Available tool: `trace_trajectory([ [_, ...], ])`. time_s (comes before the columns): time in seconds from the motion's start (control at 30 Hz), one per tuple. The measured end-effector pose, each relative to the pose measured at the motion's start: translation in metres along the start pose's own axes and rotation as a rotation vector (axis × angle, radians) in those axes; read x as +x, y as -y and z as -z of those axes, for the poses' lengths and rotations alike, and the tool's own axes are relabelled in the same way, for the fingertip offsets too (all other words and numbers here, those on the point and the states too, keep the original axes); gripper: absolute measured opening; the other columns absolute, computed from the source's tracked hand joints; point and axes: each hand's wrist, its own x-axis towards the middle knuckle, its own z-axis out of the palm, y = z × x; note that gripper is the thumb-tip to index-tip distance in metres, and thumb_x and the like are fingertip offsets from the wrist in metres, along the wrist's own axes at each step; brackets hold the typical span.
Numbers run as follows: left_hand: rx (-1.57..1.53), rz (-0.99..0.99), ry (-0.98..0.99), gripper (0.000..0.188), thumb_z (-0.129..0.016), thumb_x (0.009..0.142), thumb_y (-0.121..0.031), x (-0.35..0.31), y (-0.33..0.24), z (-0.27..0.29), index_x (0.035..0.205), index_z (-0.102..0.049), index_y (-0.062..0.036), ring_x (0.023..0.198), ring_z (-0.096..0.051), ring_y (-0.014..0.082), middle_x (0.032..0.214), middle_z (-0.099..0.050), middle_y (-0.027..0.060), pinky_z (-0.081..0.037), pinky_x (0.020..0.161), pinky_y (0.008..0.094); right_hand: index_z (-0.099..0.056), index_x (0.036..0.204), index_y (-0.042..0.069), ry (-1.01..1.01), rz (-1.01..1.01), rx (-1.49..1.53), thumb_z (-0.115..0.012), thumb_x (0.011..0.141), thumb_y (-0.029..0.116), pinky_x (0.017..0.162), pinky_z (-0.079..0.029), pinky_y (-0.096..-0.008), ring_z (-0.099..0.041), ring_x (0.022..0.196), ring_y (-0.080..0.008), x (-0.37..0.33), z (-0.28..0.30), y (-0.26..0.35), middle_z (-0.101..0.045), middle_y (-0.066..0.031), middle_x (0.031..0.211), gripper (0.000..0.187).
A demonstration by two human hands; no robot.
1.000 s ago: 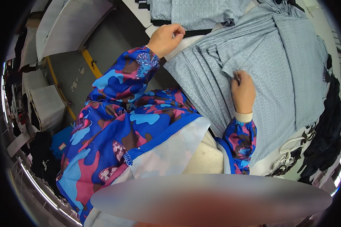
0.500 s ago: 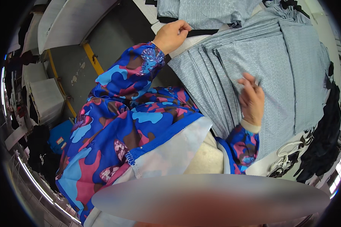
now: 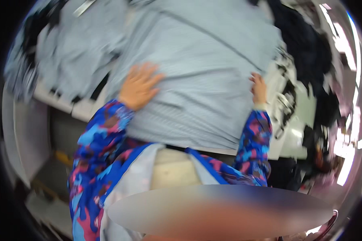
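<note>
A stack of light grey ribbed fabric pieces lies spread on the table in front of me, creased in its nearer part. Flat on its left side rests my left hand, fingers spread, holding nothing. At the right edge of the fabric is my right hand, its fingers bent inward toward the cloth. Blur hides whether they pinch the edge. Both forearms wear blue, pink and brown patterned sleeves.
More grey garments with dark trim lie at the far left. White and black cords lie right of the fabric, beside a heap of black cloth. The pale table edge runs along the near left.
My view has turned so the fabric now lies straight ahead. My left hand has left the dark-trimmed garments and is flat on the grey stack; my right hand is now at its right edge.
</note>
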Motion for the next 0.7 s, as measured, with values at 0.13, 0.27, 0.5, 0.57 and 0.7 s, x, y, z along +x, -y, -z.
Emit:
trace_trajectory([
  [0.13,0.085,0.093,0.107,0.056,-0.053,0.077,-0.032,0.004,0.019,0.000,0.128,-0.041,-0.0155,0.127,-0.024,0.0327,0.135,-0.033,0.0140,-0.015,0.105,0.0463,-0.064,0.092,0.007,-0.361,-0.116,-0.056,-0.051,0.079,0.027,0.057,-0.042,-0.0283,-0.061,0.079,-0.0197,0.095,0.055,-0.034,-0.063,-0.0061,0.079,0.028],
  [0.27,0.110,0.077,0.097,0.057,-0.052,0.075,-0.032,0.000,0.016,0.003,0.127,-0.043,-0.0130,0.127,-0.024,0.0337,0.134,-0.033,0.0151,-0.014,0.105,0.0472,-0.064,0.092,0.008,-0.563,0.049,-0.339,-0.050,0.076,0.025,0.069,-0.045,-0.0359,-0.060,0.081,-0.0276,0.156,0.067,-0.054,-0.063,-0.0115,0.084,0.027],
  [0.5,0.121,0.086,0.170,0.055,-0.053,0.072,-0.033,0.017,0.009,0.002,0.122,-0.048,-0.0102,0.125,-0.027,0.0358,0.132,-0.036,0.0167,-0.014,0.104,0.0487,-0.063,0.088,0.008,-0.657,-0.012,-0.532,-0.049,0.076,0.032,0.075,-0.045,-0.0404,-0.058,0.088,-0.0328,0.266,0.072,-0.050,-0.062,-0.0147,0.090,0.030],
  [0.57,0.131,0.104,0.179,0.055,-0.053,0.071,-0.033,0.014,0.005,-0.001,0.121,-0.049,-0.0102,0.125,-0.027,0.0358,0.132,-0.036,0.0168,-0.014,0.104,0.0487,-0.063,0.087,0.009,-0.706,-0.047,-0.443,-0.051,0.076,0.030,0.073,-0.045,-0.0408,-0.059,0.086,-0.0326,0.267,0.063,-0.022,-0.062,-0.0137,0.090,0.027],
  [0.7,0.126,0.113,0.178,0.055,-0.053,0.071,-0.033,0.009,0.003,0.004,0.121,-0.049,-0.0098,0.125,-0.027,0.0353,0.132,-0.036,0.0167,-0.014,0.104,0.0485,-0.063,0.087,0.010,-0.763,-0.001,-0.528,-0.054,0.075,0.028,0.071,-0.046,-0.0398,-0.059,0.084,-0.0303,0.263,0.057,-0.004,-0.063,-0.0114,0.088,0.023],
])
